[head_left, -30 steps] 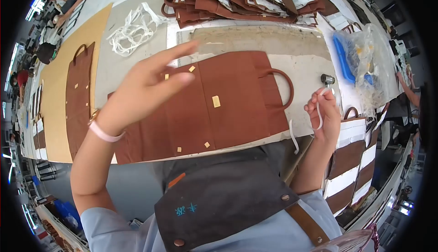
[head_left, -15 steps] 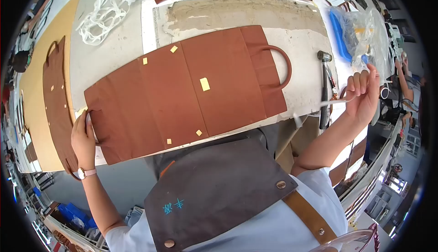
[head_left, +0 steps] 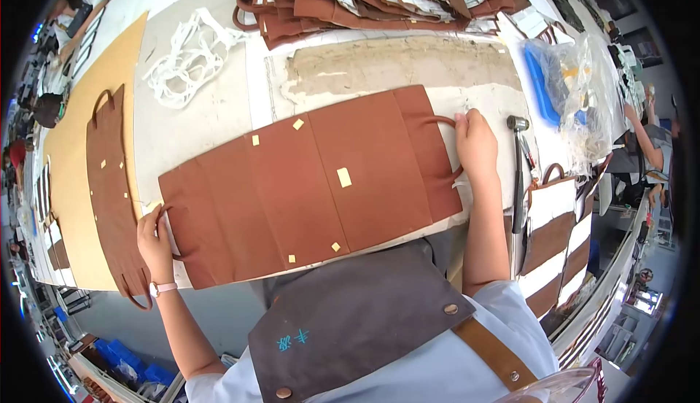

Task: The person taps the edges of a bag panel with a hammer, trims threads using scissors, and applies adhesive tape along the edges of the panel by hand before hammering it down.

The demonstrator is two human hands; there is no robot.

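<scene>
A long brown bag panel [head_left: 306, 184] lies flat across the table, with small yellow patches on it and a looped handle at each end. At its left end, my left hand [head_left: 155, 241] is closed around the left handle. My right hand [head_left: 477, 148] is closed at the right handle [head_left: 440, 120], its fingers curled over the handle's outer side. A bit of white strip shows just below my right hand. Close to the right of that hand lies a hammer [head_left: 518, 124] with a dark handle.
Brown and white pieces [head_left: 379, 2] are piled at the back. White cord [head_left: 191, 60] lies tangled at the back left. Another brown panel [head_left: 113, 184] rests at the left. A blue tray [head_left: 541, 86] and clear plastic [head_left: 583, 104] are at the right. People work further off.
My left hand went from above the panel to its left handle. My right hand, earlier raised at the right with a white strip, has come to the right handle.
</scene>
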